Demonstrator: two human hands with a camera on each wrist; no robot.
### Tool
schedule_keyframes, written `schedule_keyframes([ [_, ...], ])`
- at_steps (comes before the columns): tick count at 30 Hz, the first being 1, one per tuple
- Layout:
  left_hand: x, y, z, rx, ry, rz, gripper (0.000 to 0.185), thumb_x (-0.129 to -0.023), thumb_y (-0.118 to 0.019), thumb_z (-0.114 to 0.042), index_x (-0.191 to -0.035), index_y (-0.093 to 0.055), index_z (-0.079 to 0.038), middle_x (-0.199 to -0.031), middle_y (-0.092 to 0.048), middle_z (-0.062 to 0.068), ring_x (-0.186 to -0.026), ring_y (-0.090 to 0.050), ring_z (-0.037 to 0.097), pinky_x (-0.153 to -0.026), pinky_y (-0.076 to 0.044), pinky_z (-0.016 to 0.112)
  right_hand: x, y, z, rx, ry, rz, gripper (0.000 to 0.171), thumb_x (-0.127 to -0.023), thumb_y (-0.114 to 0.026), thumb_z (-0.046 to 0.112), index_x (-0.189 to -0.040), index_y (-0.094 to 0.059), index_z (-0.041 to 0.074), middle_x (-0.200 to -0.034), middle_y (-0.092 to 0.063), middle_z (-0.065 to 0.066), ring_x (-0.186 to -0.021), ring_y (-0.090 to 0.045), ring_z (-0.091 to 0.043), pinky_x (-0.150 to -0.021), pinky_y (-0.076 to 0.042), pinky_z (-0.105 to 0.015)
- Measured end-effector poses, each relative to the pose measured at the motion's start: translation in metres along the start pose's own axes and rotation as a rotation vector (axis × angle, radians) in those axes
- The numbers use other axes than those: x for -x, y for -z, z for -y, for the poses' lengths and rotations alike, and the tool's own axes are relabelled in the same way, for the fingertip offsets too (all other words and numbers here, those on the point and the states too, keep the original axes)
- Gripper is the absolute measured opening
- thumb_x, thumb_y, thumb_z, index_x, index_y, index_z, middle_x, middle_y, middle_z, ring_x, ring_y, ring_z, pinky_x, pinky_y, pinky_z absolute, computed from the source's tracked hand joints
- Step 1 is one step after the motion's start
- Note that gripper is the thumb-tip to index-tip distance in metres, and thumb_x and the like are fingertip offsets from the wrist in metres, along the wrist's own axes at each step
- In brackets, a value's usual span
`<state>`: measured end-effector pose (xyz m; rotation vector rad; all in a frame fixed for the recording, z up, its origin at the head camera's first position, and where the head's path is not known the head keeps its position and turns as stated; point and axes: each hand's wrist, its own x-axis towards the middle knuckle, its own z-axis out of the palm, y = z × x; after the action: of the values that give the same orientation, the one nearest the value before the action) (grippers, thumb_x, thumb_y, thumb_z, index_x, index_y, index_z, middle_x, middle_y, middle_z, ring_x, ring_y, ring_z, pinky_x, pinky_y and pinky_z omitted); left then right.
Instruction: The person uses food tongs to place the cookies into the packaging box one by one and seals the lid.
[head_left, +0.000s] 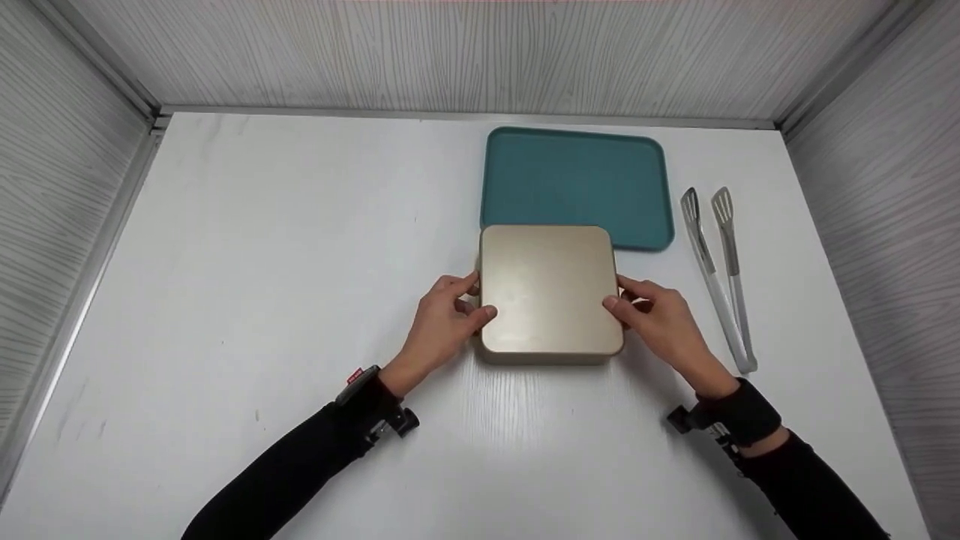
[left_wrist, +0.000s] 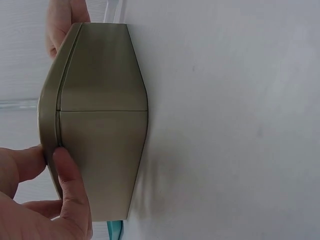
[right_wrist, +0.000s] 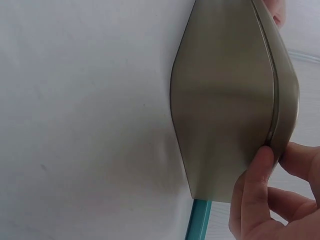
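A square gold-beige tin box (head_left: 546, 360) with rounded corners sits on the white table, its flat lid (head_left: 550, 289) on top. A thin dark seam separates lid and body in both wrist views. My left hand (head_left: 439, 319) pinches the lid's left edge, thumb on top and fingertips just under the rim. On the opposite side, my right hand (head_left: 664, 319) pinches the lid's right edge in the same way. In the right wrist view a finger of that hand (right_wrist: 257, 187) lies against the seam. The box's contents are hidden.
Behind the box lies a teal tray (head_left: 577, 180), its front left part covered by the box. Metal tongs (head_left: 724, 292) lie spread to the right, near my right forearm. Wood-grain panels (head_left: 465, 60) wall the table (head_left: 300, 210) at the back and sides.
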<state>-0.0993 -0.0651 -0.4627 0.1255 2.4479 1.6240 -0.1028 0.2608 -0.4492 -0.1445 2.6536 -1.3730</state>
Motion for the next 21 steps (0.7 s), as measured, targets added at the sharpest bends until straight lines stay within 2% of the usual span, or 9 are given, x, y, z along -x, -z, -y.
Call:
schedule_keyframes([
  [13, -0.0014, -0.0010, 0.0001, 0.126, 0.047, 0.015, 0.066, -0.094, -0.077, -0.011, -0.151, -0.048, 0.005, -0.120, -0.057, 0.012, -0.091, -0.073, 0.019, -0.072, -0.061, 0.026, -0.0004, 0.0022, -0.0005, 0.038, -0.021, 0.012, 0.054, -0.102, -0.069, 0.032, -0.143, -0.060, -0.001, -0.103, -0.063, -0.010, -0.081, -0.072, -0.005, -0.063, -0.049, -0.020],
  [21, -0.0009, -0.0016, -0.0004, 0.108, 0.042, -0.005, 0.066, -0.093, -0.078, -0.013, -0.150, -0.049, 0.003, -0.117, -0.058, 0.010, -0.087, -0.071, 0.018, -0.068, -0.059, 0.026, -0.0003, 0.0022, 0.0027, 0.077, -0.013, 0.006, 0.054, -0.102, -0.069, 0.033, -0.142, -0.061, -0.002, -0.106, -0.066, -0.012, -0.083, -0.073, -0.011, -0.065, -0.051, -0.019],
])
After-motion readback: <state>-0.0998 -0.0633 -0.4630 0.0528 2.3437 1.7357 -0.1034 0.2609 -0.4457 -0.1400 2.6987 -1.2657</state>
